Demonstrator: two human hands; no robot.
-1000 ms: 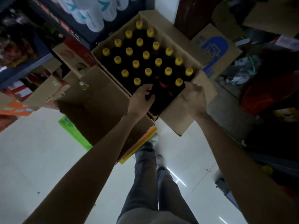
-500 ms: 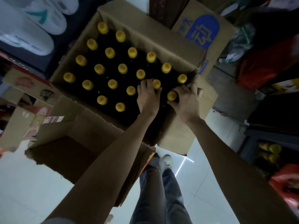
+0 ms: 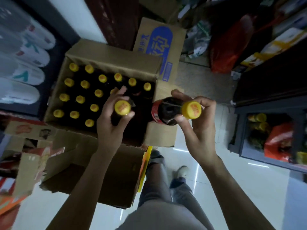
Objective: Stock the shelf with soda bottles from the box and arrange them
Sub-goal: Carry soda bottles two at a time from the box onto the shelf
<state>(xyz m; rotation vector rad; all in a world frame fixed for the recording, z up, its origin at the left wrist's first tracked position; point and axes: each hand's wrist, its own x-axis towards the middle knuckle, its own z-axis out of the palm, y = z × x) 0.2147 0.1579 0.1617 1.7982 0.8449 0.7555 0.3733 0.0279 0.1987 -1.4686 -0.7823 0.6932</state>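
Bottles held one per hand, lifted above the box (image 3: 116, 53): left hand (image 3: 111, 123) curls its grip round one neck (image 3: 122, 107), right hand (image 3: 199, 120) clamps another (image 3: 167, 112), tilted, probably bound for the shelf.

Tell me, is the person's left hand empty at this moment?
No: the left hand grips a yellow-capped soda bottle by its neck, lifted above the open cardboard box.

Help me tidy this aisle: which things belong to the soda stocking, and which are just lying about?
Job: left hand bottle; right hand bottle; open box of bottles.
Lying about: blue-printed carton, red bag, empty box.
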